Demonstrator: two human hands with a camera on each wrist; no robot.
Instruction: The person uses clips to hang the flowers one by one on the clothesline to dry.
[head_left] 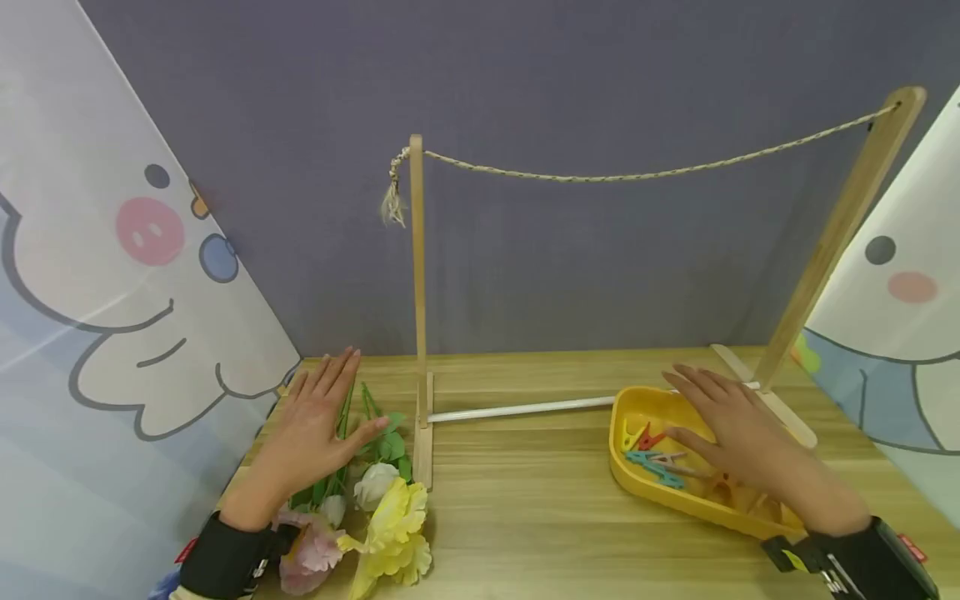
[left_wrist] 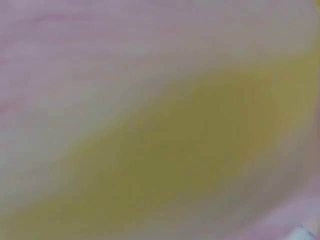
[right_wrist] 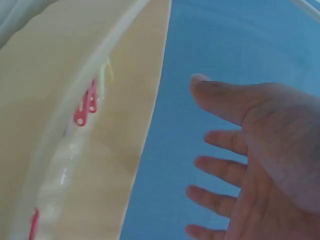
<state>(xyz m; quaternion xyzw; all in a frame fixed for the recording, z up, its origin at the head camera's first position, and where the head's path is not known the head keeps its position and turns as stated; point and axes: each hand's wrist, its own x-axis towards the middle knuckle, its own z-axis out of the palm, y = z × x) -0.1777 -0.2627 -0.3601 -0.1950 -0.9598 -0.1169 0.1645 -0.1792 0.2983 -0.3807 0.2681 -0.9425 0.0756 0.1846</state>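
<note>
My left hand (head_left: 311,442), fingers straight and thumb spread, is over the stems of several artificial flowers at the left. Near its wrist are a yellow flower (head_left: 396,529), a pink flower (head_left: 309,557) and a white rose (head_left: 375,486). Blurred pink and yellow petals (left_wrist: 200,140) fill the left wrist view. At the right, my extended right hand (head_left: 742,433) overlaps a yellow basket (head_left: 675,502). Inside are small clothespins, among them teal ones (head_left: 660,471), a red one (head_left: 649,439) and a yellow one (head_left: 630,437). Neither hand holds anything.
Behind the basket stands a wooden frame: a left post (head_left: 418,275), a leaning right post (head_left: 832,242) and a white rod (head_left: 525,409) low between them. A rope (head_left: 570,178) sags across the top. Printed panels (head_left: 82,275) flank the wooden table (head_left: 517,517); a grey backdrop (head_left: 585,267) rises behind.
</note>
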